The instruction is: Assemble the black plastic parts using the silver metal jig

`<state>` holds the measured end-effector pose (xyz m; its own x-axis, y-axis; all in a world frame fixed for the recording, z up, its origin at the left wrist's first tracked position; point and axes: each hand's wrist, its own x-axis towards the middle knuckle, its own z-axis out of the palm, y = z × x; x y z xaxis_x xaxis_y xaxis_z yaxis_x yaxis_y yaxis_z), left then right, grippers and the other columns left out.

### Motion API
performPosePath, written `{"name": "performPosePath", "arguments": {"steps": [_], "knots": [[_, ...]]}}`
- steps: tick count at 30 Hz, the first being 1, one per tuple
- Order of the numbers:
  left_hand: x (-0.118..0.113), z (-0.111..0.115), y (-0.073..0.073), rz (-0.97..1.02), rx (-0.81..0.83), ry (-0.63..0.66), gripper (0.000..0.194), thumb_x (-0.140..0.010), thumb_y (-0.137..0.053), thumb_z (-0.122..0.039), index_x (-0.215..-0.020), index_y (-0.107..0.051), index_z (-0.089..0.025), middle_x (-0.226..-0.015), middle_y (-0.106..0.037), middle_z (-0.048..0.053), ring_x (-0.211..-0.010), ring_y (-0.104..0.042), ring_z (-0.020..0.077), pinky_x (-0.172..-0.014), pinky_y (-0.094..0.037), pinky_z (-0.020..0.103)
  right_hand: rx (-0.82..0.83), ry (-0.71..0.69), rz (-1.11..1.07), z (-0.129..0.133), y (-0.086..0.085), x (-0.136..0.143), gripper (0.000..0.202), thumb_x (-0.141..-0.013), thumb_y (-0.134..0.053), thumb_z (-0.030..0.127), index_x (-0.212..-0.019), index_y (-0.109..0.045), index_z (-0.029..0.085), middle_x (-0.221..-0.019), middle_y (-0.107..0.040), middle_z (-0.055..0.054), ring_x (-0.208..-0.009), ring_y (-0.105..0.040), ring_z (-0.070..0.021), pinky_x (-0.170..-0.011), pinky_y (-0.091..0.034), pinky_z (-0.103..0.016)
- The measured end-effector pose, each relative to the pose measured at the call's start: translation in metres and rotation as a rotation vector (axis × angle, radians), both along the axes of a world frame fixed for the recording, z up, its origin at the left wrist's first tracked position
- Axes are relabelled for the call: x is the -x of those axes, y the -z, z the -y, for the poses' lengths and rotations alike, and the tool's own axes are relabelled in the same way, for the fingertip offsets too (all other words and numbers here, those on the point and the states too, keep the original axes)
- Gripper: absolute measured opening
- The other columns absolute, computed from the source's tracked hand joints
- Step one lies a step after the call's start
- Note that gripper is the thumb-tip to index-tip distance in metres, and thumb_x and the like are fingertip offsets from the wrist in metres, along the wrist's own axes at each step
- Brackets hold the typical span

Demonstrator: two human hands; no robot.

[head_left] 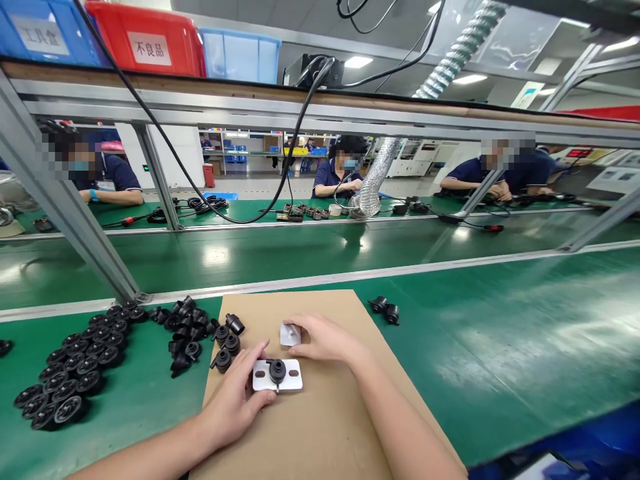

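On a brown cardboard sheet (320, 427), my left hand (233, 397) grips the left end of a white slotted plate (291, 382). A round black part (277, 371) sits at the middle of that plate. Farther forward and to the right, my right hand (320, 339) holds a small silver square plate (288, 335) between thumb and fingers. Several black fittings (231, 344) lie on the cardboard's left edge, just beyond my left hand.
Rows of round black parts (75, 363) and a loose pile (185, 327) cover the green bench at left. Two black fittings (385, 309) lie right of the cardboard. A metal post (90, 200) rises at left; people sit across the belt.
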<state>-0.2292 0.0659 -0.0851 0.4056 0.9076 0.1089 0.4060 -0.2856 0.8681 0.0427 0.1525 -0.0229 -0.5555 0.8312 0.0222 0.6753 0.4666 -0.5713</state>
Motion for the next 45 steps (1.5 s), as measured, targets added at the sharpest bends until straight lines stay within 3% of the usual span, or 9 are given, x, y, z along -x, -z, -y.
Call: {"name": "performPosePath", "arguments": {"steps": [4,8,14,17,19,25,31,41,45], "knots": [[-0.001,0.001,-0.001,0.014,0.005,0.002,0.079,-0.092,-0.069,-0.02,-0.162,-0.034,-0.033,-0.139,-0.059,0.011,-0.124,-0.055,0.0324,-0.112,-0.044,0.053,-0.023,-0.001,-0.008,-0.003,0.006,-0.002,0.058,-0.089,-0.064,0.015,-0.146,-0.059,0.027,-0.147,-0.062,-0.009,-0.136,-0.056,-0.03,-0.114,-0.046,-0.045],[-0.002,0.002,0.001,0.037,0.02,-0.004,0.08,-0.091,-0.068,-0.018,-0.162,-0.035,-0.033,-0.141,-0.058,0.011,-0.127,-0.055,0.0323,-0.114,-0.044,0.053,-0.026,-0.002,-0.005,-0.006,0.007,-0.005,0.069,-0.088,-0.062,0.014,-0.154,-0.049,0.027,-0.158,-0.051,-0.008,-0.147,-0.046,-0.0275,-0.122,-0.038,-0.045],[-0.001,-0.003,0.0,0.011,-0.033,-0.072,0.074,-0.093,-0.066,-0.019,-0.161,-0.038,-0.03,-0.143,-0.059,0.012,-0.136,-0.052,0.032,-0.119,-0.043,0.052,-0.031,0.062,0.035,-0.008,0.009,0.004,0.049,-0.083,-0.076,0.029,-0.131,-0.066,0.024,-0.121,-0.071,-0.01,-0.107,-0.067,-0.0305,-0.093,-0.053,-0.044],[0.0,-0.004,0.0,-0.013,-0.058,-0.088,0.074,-0.094,-0.066,-0.021,-0.161,-0.037,-0.029,-0.146,-0.058,0.012,-0.138,-0.051,0.0322,-0.121,-0.042,0.054,-0.045,0.092,0.054,-0.006,0.002,0.004,0.021,-0.083,-0.075,0.03,-0.102,-0.071,0.022,-0.093,-0.071,-0.006,-0.082,-0.064,-0.0254,-0.076,-0.051,-0.038],[0.0,-0.003,0.002,-0.018,-0.065,-0.086,0.075,-0.094,-0.066,-0.021,-0.162,-0.035,-0.029,-0.151,-0.055,0.013,-0.141,-0.05,0.0326,-0.123,-0.04,0.056,-0.066,0.105,0.044,0.0,-0.007,0.002,0.018,-0.087,-0.071,0.031,-0.102,-0.068,0.021,-0.095,-0.069,-0.006,-0.084,-0.063,-0.0239,-0.076,-0.05,-0.036],[-0.005,0.003,0.015,0.022,-0.072,-0.097,0.08,-0.093,-0.065,-0.02,-0.165,-0.031,-0.031,-0.16,-0.049,0.013,-0.15,-0.044,0.0349,-0.127,-0.035,0.059,-0.115,-0.109,-0.175,0.034,-0.035,0.018,0.036,-0.086,-0.074,0.028,-0.12,-0.062,0.024,-0.107,-0.066,-0.005,-0.094,-0.062,-0.0228,-0.085,-0.05,-0.036],[-0.01,0.008,0.028,0.097,-0.078,-0.097,0.094,-0.084,-0.076,-0.017,-0.165,-0.031,-0.033,-0.164,-0.047,0.012,-0.153,-0.04,0.04,-0.129,-0.028,0.067,-0.111,-0.191,-0.017,0.053,-0.034,0.036,0.043,-0.085,-0.075,0.03,-0.125,-0.061,0.027,-0.111,-0.065,-0.007,-0.099,-0.062,-0.0279,-0.087,-0.051,-0.041],[-0.01,0.007,0.028,0.114,-0.072,-0.083,0.096,-0.083,-0.078,-0.02,-0.166,-0.029,-0.031,-0.165,-0.045,0.014,-0.153,-0.04,0.0403,-0.128,-0.031,0.064,0.027,-0.155,0.094,0.059,-0.039,0.042,0.057,-0.091,-0.065,0.024,-0.146,-0.051,0.035,-0.137,-0.06,-0.008,-0.123,-0.06,-0.03,-0.105,-0.051,-0.044],[-0.014,0.001,0.027,0.143,-0.085,-0.072,0.093,-0.085,-0.078,-0.023,-0.165,-0.031,-0.032,-0.164,-0.046,0.014,-0.151,-0.041,0.0431,-0.128,-0.03,0.066,-0.031,-0.091,0.176,0.059,-0.026,0.043,0.062,-0.086,-0.069,0.03,-0.146,-0.055,0.035,-0.135,-0.064,-0.011,-0.124,-0.062,-0.0381,-0.105,-0.055,-0.053]]}}
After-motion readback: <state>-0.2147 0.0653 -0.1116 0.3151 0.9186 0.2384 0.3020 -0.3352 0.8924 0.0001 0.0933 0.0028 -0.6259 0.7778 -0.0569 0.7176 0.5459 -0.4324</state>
